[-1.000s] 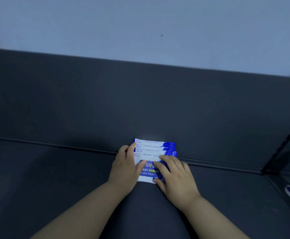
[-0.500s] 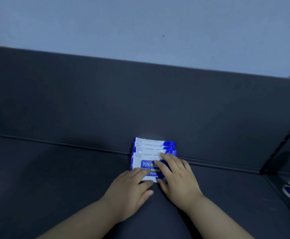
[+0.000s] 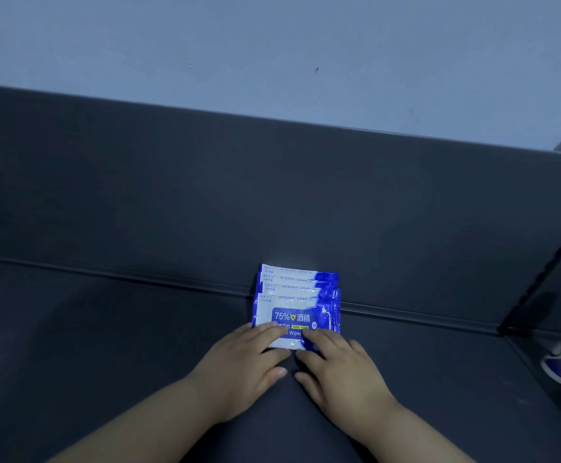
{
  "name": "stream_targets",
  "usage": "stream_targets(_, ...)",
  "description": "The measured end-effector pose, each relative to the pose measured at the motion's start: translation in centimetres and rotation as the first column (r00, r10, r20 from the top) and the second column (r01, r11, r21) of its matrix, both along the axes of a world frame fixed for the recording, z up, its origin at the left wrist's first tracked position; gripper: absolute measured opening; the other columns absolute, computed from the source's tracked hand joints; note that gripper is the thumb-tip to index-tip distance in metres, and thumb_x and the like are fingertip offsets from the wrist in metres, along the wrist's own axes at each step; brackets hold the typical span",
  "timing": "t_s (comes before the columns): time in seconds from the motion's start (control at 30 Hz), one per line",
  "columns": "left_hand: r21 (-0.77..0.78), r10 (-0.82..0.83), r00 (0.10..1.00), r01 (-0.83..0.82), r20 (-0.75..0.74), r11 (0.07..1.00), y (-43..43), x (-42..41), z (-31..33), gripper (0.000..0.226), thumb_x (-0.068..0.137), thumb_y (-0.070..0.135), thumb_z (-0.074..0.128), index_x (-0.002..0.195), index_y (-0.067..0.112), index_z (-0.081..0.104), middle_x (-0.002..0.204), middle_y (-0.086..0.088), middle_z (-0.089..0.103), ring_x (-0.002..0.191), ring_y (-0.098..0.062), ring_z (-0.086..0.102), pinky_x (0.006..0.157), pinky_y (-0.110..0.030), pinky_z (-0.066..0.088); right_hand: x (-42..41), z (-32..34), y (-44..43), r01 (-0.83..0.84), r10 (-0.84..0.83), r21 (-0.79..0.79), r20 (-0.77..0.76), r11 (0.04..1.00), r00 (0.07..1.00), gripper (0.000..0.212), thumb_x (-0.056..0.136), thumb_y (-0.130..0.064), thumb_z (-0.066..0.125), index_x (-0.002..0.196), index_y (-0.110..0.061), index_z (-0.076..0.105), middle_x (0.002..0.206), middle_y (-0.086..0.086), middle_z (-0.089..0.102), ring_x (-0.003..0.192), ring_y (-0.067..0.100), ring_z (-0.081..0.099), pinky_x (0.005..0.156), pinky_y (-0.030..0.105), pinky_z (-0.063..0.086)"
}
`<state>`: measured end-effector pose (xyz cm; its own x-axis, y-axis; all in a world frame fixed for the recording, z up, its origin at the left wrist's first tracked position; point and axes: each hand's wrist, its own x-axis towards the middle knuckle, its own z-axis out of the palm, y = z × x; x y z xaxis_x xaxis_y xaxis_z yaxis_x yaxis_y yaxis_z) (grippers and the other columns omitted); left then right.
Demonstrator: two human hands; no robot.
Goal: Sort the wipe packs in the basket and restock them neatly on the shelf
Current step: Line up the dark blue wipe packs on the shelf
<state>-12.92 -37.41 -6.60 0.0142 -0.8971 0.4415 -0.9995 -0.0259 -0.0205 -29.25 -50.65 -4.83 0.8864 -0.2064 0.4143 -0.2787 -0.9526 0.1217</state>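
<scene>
At lower centre of the frame, our left hand (image 3: 242, 359) and right hand (image 3: 342, 369) lie flat side by side, fingers nearly straight, gripping nothing, fingertips pressing the front pack's lower edge. We count four overlapping wipe packs (image 3: 297, 302) where the dark shelf (image 3: 105, 329) meets its back panel (image 3: 272, 195).

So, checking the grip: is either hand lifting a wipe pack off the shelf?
No, the left hand and right hand both lie flat, fingers resting on the front wipe pack, which sits on the shelf.
</scene>
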Motion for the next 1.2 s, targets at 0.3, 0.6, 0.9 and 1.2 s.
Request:
stream_targets(0.3, 0.012, -0.030, 1.000, 0.031, -0.008, 0.999, 0.5, -0.2, 0.7, 0.057, 0.100, 0.047, 0.014, 0.105, 0.034, 0.069, 0.128, 0.013, 0.058, 0.121, -0.004, 0.054, 0.099, -0.022, 0.043, -0.5, 0.2, 1.1, 0.040, -0.032, 0.075, -0.103, 0.996, 0.994, 0.042, 0.079, -0.054, 0.036, 0.085, -0.035, 0.073, 0.109, -0.006, 0.070, 0.098, 0.012, 0.068, 0.071, 0.026, 0.054)
stream_targets(0.6, 0.144, 0.003, 1.000, -0.003, -0.003, 0.990, 0.8, 0.0, 1.0, 0.048, 0.089, 0.051, 0.034, 0.109, 0.026, 0.070, 0.123, 0.011, 0.062, 0.117, -0.007, 0.058, 0.094, -0.028, 0.049, -0.4, 0.6, 1.6, 0.082, -0.058, 0.131, -0.176, 0.988, 0.983, 0.059, 0.093, -0.056, 0.020, 0.092, -0.033, 0.074, 0.106, -0.007, 0.071, 0.097, 0.011, 0.069, 0.069, 0.025, 0.054)
stream_targets(0.9, 0.191, 0.007, 1.000, -0.003, -0.023, 0.982, 2.3, -0.5, 2.1, 0.046, 0.087, 0.051, 0.035, 0.108, 0.029, 0.070, 0.114, 0.012, 0.066, 0.105, -0.006, 0.064, 0.086, -0.026, 0.052, -0.4, 1.5, 3.1, 0.201, -0.136, 0.196, -0.303, 0.960, 0.943, 0.047, 0.079, -0.057, 0.033, 0.094, -0.036, 0.073, 0.102, -0.009, 0.072, 0.093, 0.010, 0.070, 0.064, 0.026, 0.056)
stream_targets(1.2, 0.282, 0.084, 0.996, -0.074, -0.023, 0.957, 4.9, -1.4, 3.8, 0.070, 0.088, 0.057, 0.007, 0.144, 0.026, 0.037, 0.149, 0.007, 0.036, 0.139, -0.012, 0.032, 0.113, -0.032, 0.023, 1.0, 3.3, 6.3, 0.412, -0.300, 0.276, -0.370, 0.869, 0.879, 0.067, 0.090, -0.066, 0.010, 0.144, -0.032, 0.031, 0.158, -0.004, 0.015, 0.145, 0.014, 0.013, 0.113, 0.033, 0.020)
